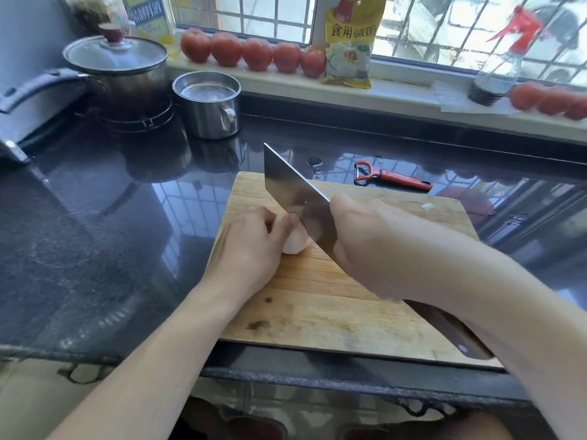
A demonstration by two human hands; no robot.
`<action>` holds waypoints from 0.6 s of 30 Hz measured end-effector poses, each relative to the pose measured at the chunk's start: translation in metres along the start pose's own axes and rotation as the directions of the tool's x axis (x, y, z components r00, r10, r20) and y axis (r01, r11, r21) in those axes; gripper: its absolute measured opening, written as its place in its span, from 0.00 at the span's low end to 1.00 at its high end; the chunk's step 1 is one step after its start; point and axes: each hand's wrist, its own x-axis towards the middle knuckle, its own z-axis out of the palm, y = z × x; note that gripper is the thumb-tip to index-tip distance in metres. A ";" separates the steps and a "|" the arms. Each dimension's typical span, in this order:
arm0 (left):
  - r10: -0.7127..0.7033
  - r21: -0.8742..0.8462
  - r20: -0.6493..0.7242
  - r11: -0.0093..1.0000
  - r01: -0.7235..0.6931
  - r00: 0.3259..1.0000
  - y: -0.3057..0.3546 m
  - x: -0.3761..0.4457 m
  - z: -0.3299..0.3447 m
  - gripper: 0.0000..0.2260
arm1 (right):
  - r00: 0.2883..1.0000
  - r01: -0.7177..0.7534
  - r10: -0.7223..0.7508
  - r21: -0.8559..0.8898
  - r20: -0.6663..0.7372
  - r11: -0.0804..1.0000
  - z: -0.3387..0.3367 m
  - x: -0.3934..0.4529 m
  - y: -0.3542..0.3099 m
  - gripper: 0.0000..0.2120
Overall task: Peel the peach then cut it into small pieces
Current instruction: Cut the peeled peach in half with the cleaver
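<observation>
Peach [293, 244], peeled and pale, sits on the cutting board [317, 306], left hand [254, 246] gripping it to steady it. Right hand [374, 249] grasps the cleaver [292, 192], blade against the fruit. Peeler [392, 176] lies discarded on the counter [111, 201].

lidded pot [116, 63] on stove, back left | steel mug [208, 103] just right of pot | row of tomatoes [254, 54] on windowsill | yellow packet [351, 42] upright beside them | spray bottle [502, 65] far right
</observation>
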 end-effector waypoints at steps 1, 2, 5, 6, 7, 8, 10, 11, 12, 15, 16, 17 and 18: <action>0.008 -0.013 -0.032 1.000 -0.009 0.999 0.000 -0.003 0.002 0.18 | 1.000 -0.010 0.009 0.024 0.020 1.000 -0.003 -0.002 -0.002 0.10; 0.012 -0.038 -0.058 0.999 -0.014 0.998 0.002 -0.007 0.004 0.17 | 1.000 -0.008 0.007 0.049 0.016 0.999 -0.003 -0.003 -0.001 0.10; 0.047 -0.111 -0.095 0.992 -0.058 0.994 0.003 -0.019 0.010 0.15 | 1.000 -0.005 0.006 0.027 -0.022 1.000 -0.001 -0.011 -0.005 0.09; 0.057 -0.126 -0.100 0.990 -0.069 0.993 0.003 -0.022 0.011 0.15 | 0.999 -0.007 0.008 0.012 -0.039 1.000 0.003 -0.014 -0.005 0.08; 0.059 -0.147 -0.100 0.986 -0.074 0.993 0.002 -0.023 0.012 0.15 | 0.999 -0.017 0.017 0.009 -0.050 1.000 0.008 -0.018 -0.005 0.08; 0.058 -0.166 -0.089 0.983 -0.072 0.994 0.001 -0.023 0.013 0.15 | 0.997 -0.011 0.012 0.015 -0.073 1.000 0.011 -0.021 -0.006 0.09; 0.051 -0.205 -0.056 0.977 -0.061 0.997 -0.001 -0.022 0.013 0.13 | 0.997 -0.009 0.011 0.036 -0.077 0.999 0.016 -0.026 -0.006 0.11; 0.044 -0.221 -0.042 0.974 -0.053 0.998 -0.001 -0.022 0.013 0.12 | 0.997 -0.018 0.021 0.047 -0.071 0.999 0.017 -0.027 -0.006 0.12; 0.034 -0.232 -0.037 0.972 -0.042 0.999 0.000 -0.022 0.012 0.11 | 0.997 -0.023 0.028 0.056 -0.078 0.998 0.017 -0.027 -0.004 0.14; 0.009 -0.271 -0.088 0.962 -0.033 0.996 0.004 -0.022 0.010 0.14 | 0.992 -0.026 0.036 0.091 -0.118 0.995 0.017 -0.026 0.001 0.13; 0.008 -0.275 -0.106 0.961 -0.037 0.994 0.006 -0.022 0.009 0.15 | 0.990 -0.022 0.036 0.106 -0.134 0.994 0.018 -0.026 0.002 0.12; 0.012 -0.274 -0.122 0.961 -0.045 0.992 0.008 -0.022 0.009 0.15 | 0.989 -0.020 0.037 0.117 -0.146 0.993 0.020 -0.027 0.003 0.10; 0.017 -0.268 -0.136 0.962 -0.053 0.991 0.010 -0.023 0.008 0.14 | 0.986 -0.016 0.036 0.127 -0.160 0.992 0.021 -0.027 0.003 0.09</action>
